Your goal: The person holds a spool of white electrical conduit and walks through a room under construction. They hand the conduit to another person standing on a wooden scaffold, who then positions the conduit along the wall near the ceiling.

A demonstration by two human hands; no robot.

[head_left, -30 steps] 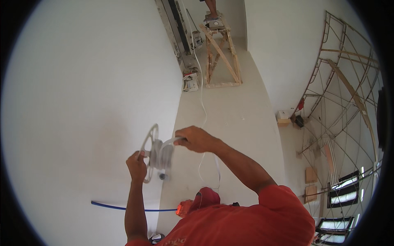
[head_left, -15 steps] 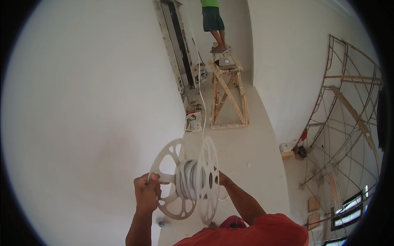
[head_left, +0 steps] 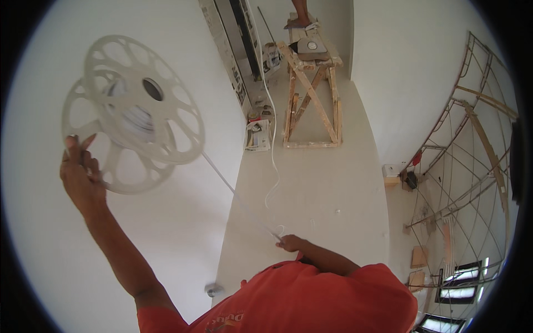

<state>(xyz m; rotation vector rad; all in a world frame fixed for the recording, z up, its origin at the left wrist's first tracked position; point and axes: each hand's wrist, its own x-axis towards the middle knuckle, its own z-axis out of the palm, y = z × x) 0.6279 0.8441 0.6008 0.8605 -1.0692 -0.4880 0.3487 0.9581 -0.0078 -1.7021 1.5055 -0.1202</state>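
Observation:
Raised at the left, my left hand [head_left: 83, 176] grips the rim of a white plastic reel [head_left: 131, 83] with two spoked flanges. Pale strip or cord [head_left: 137, 119] is wound round the core between the flanges. From the reel a thin length of the strip [head_left: 237, 194] runs taut, down and to the right. My right hand [head_left: 292, 243], low in the middle in front of my red shirt, is closed on that length. A small white loop [head_left: 282, 228] shows just above this hand.
A white cable [head_left: 270, 100] trails down beside the newspaper-edged doorway. Ahead stands a wooden trestle [head_left: 311, 105] with a cap [head_left: 309, 49] and a person's bare feet [head_left: 298, 23] on it. Newspaper [head_left: 257, 136] lies by the left wall. Metal scaffolding [head_left: 444, 133] fills the right side.
My left hand has lifted the reel up and left, tilting it. My right hand has left the reel's side and now holds strip drawn out from it. The view has shifted.

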